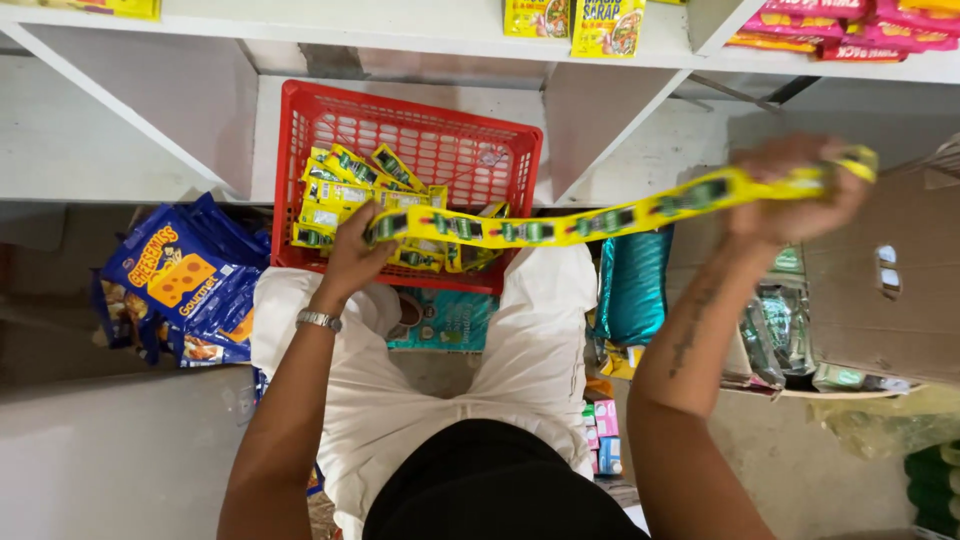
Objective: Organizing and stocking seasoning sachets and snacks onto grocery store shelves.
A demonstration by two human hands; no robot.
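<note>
Hands first: your left hand (352, 252) closes around one end of a long yellow sachet strip (560, 222), fingers curled over it just above the front edge of a red plastic crate (300, 150). A silver wristwatch (319, 320) sits on that wrist. Your right hand (795, 190), raised and well apart from the left, grips the other end of the strip in a closed fist, though motion blur hides the exact finger positions. The strip stretches taut between the two hands, printed with repeated green and black panels.

Beneath your left hand, the crate holds a loose heap of matching yellow sachets (345, 195). It rests against your knees, which are covered in white cloth.

Beyond your left hand, outward, lies a pile of blue snack bags (180, 280) on the floor. Between your hands and lower down stands a shiny teal packet (632, 285). Under and past your right hand sits a brown cardboard box (880, 270) with packets beside it. Above both hands runs a white shelf (400, 30) carrying yellow and pink packets.
</note>
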